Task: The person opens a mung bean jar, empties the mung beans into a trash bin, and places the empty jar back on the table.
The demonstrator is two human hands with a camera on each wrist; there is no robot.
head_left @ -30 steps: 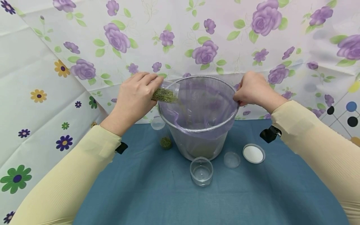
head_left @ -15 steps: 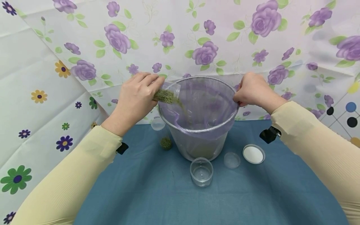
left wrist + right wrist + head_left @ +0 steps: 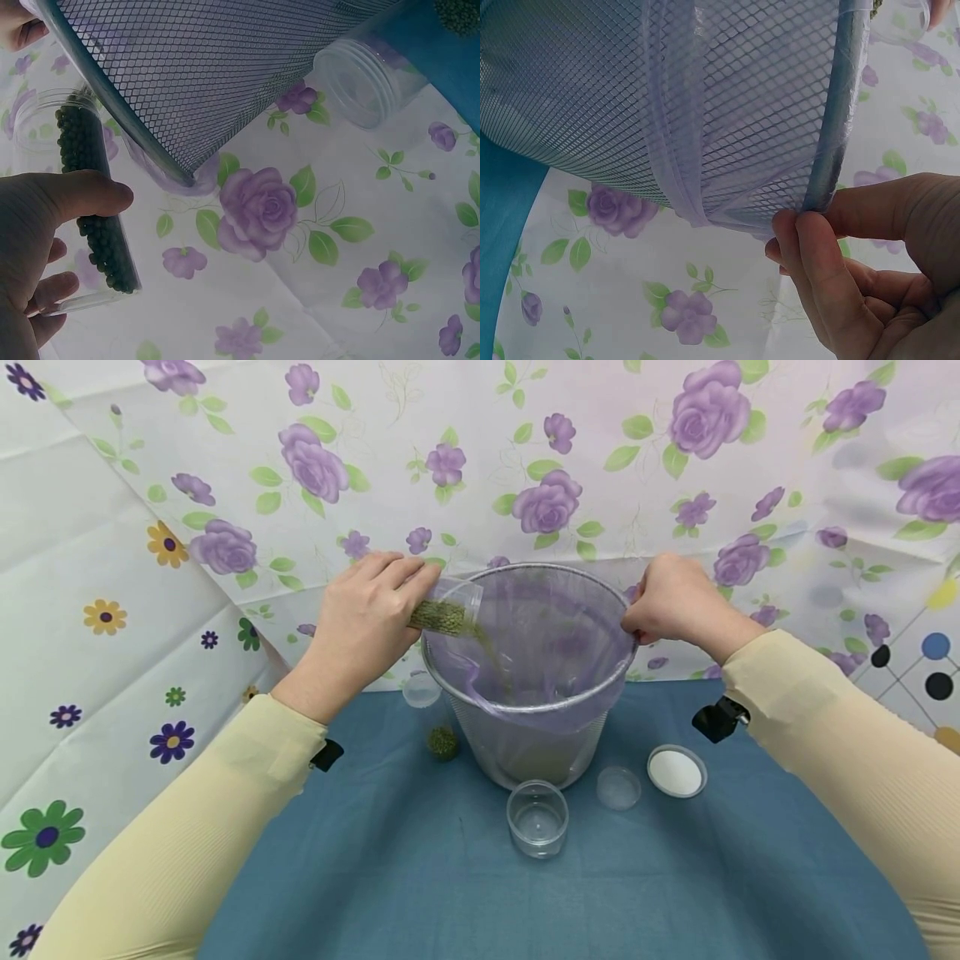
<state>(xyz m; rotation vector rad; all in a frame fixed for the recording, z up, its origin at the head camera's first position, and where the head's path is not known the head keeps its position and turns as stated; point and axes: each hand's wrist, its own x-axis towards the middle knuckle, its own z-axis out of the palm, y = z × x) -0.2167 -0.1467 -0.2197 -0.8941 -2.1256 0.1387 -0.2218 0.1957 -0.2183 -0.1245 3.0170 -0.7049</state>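
Note:
My left hand (image 3: 367, 627) grips a clear plastic jar (image 3: 112, 240) of small green beans (image 3: 441, 617), tilted over the left rim of a silver mesh wastebasket (image 3: 525, 752). A thin stream of beans falls from the jar's mouth into the basket. A translucent purple bin bag (image 3: 547, 635) lines the basket and folds over its rim. My right hand (image 3: 671, 602) pinches the bag and the basket's rim on the right side; in the right wrist view, thumb and fingers (image 3: 821, 251) close on the rim from both sides.
Left of the basket stands another clear jar (image 3: 422, 691) with green beans at its bottom. In front are an open clear jar (image 3: 537, 818), a clear lid (image 3: 618, 787) and a small dish of white stuff (image 3: 677, 771). A blue cloth (image 3: 480, 902) covers the table, with flowered sheeting (image 3: 480, 410) behind.
The stream of beans from the tilted jar has become plainer and reaches further down into the basket. Both hands have stayed nearly in place.

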